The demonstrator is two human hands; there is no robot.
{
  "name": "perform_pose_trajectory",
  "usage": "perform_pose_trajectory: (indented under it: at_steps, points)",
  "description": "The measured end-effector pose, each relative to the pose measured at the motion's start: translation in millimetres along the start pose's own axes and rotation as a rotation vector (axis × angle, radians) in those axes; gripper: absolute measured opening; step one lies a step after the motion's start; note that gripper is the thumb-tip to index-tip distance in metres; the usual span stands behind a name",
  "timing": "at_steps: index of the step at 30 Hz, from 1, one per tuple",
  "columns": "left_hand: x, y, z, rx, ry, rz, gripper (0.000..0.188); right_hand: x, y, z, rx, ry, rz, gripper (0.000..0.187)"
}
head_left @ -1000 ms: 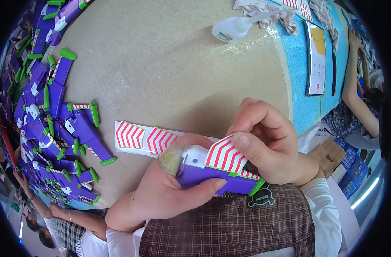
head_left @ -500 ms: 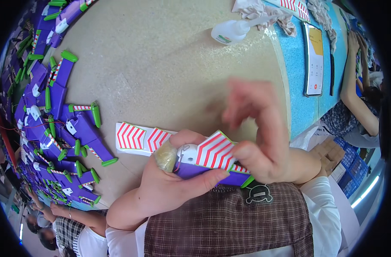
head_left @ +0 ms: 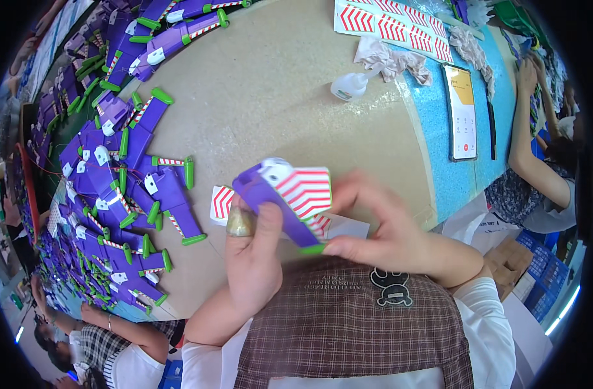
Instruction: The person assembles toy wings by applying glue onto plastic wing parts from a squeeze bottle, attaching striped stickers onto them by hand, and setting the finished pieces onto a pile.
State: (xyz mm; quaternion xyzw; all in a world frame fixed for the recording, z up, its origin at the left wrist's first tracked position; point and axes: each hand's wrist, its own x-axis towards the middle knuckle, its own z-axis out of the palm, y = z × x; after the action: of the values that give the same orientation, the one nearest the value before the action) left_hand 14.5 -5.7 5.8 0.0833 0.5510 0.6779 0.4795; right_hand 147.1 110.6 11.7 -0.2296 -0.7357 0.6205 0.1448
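Note:
A purple plastic toy wing part (head_left: 270, 198) with a white piece, a green edge and a red-and-white chevron sticker (head_left: 307, 192) is held over the table in front of me. My left hand (head_left: 254, 259), with a yellowish wrap on one finger, grips it with the thumb across the purple side. At its lower green end, my right hand (head_left: 381, 227) pinches the part between thumb and fingers; the fingers are slightly blurred. Partly hidden behind the part, a strip of chevron stickers (head_left: 221, 205) lies on the table.
Many similar purple and green parts (head_left: 173, 194) are heaped along the left side. A white squeeze bottle (head_left: 350, 86), crumpled tissue (head_left: 381, 57), a sticker sheet (head_left: 400, 29) and a phone (head_left: 462, 113) lie farther off. Other people work at both sides.
The wing part has tilted, its green end now pointing down toward my right hand. My right hand, blurred and partly raised before, has come down around that end. The whole view has shifted.

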Motion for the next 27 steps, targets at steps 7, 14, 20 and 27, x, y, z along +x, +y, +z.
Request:
perform_pose_trajectory:
  at_steps: [7, 14, 20, 27]
  points:
    - [-7, -14, 0, 0.123, 0.006, 0.215, 0.058, 19, -3, 12, 0.173, -0.107, -0.052, 0.011]
    - [44, 27, -7, 0.420, 0.005, 0.012, 0.054, 30, 31, 2, -0.104, 0.120, -0.123, 0.019]
    - [210, 78, 68, 0.450, -0.195, 0.143, 0.032, 37, 37, 7, -0.188, -0.031, -0.237, 0.012]
    - [273, 123, 27, 2.392, -0.214, 0.937, 0.015, 37, 47, -4, -0.158, -0.081, -0.273, 0.012]
